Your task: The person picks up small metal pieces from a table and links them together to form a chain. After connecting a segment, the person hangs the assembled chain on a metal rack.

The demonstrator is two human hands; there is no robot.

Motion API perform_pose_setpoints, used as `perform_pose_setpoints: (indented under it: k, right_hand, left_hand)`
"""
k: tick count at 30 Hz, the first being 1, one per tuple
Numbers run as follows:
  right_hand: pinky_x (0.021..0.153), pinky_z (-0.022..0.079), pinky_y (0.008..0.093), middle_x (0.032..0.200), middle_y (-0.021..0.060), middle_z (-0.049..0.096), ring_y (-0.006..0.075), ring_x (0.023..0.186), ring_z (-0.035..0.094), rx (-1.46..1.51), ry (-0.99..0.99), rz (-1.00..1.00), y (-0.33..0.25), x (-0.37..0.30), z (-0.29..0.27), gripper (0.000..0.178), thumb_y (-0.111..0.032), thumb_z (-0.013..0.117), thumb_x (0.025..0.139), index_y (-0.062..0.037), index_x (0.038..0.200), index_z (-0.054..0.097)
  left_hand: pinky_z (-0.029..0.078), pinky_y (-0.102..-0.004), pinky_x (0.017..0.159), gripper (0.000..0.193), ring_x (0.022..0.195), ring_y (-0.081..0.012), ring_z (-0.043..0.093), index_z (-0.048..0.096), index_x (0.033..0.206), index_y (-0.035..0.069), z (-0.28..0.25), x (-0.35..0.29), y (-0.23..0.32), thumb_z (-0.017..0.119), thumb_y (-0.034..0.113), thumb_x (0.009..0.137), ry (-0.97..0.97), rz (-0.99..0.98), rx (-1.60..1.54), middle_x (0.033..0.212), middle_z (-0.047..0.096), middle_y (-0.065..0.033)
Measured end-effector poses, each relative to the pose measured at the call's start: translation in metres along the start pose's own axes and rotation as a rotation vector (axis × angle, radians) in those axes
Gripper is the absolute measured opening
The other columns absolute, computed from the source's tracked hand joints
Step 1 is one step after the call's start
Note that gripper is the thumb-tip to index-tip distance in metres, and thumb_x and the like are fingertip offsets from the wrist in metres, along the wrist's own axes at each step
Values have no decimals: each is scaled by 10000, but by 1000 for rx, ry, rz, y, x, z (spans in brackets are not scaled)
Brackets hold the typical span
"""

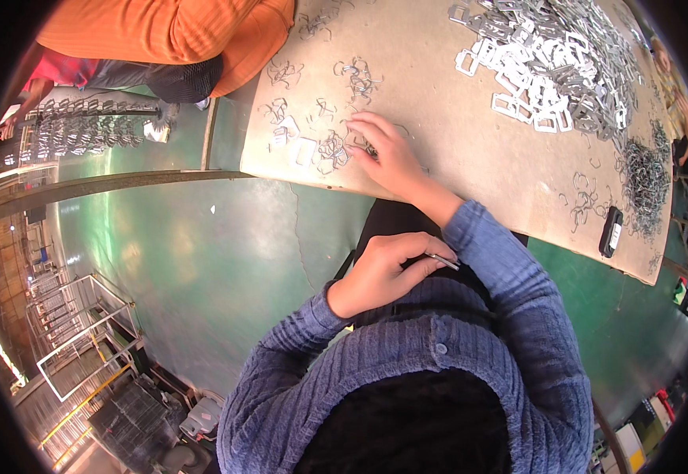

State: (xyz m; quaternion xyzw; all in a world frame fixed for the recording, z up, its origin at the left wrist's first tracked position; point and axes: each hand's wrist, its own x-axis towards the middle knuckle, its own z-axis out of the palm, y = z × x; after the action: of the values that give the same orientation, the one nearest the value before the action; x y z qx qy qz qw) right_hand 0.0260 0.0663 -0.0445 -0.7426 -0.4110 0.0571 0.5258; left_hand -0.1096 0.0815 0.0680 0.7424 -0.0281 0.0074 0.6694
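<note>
My left hand [383,272] is closed in front of my body, below the table's edge. Between its thumb and fingertips is a thin metal piece [443,261], seen nearly edge-on, so its full outline is hidden. Over the near edge of the table, my right hand [391,158] has its fingers apart above small bent wire hooks [332,152]. Some of the hooks lie under and between its thumb and forefinger. Left of them rest two flat rectangular metal frames [303,151].
A large heap of metal frames [557,71] covers the far right of the brown tabletop [423,79]. Nearer the right edge are a pile of hooks [646,182] and a black oblong object [611,232]. A person's orange sleeve [154,31] reaches in at the far left.
</note>
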Motion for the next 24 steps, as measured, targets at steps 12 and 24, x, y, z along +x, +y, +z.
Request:
perform_pose_setpoints:
  k: [12,24]
  right_hand:
    - [1059,222,495,1380,211,331,395,1294,286,-501,-1,68,-8,-14,0,648,-352,569,847,8,1331,333]
    - [1055,267,473,1376,138,374,348,1267,345,-588,-10,-42,57,97,-16,519,-370,490,888,-86,1315,405]
  left_hand:
    - [515,-279,733,139,824,-196,657,641,913,-4,-10,3,-6,624,-38,780,-29,27,1,886,674,-93]
    - [516,-269,743,137,846,-185,660,632,916,-14,-16,7,1,627,-45,783,-41,28,-8,899,680,-96]
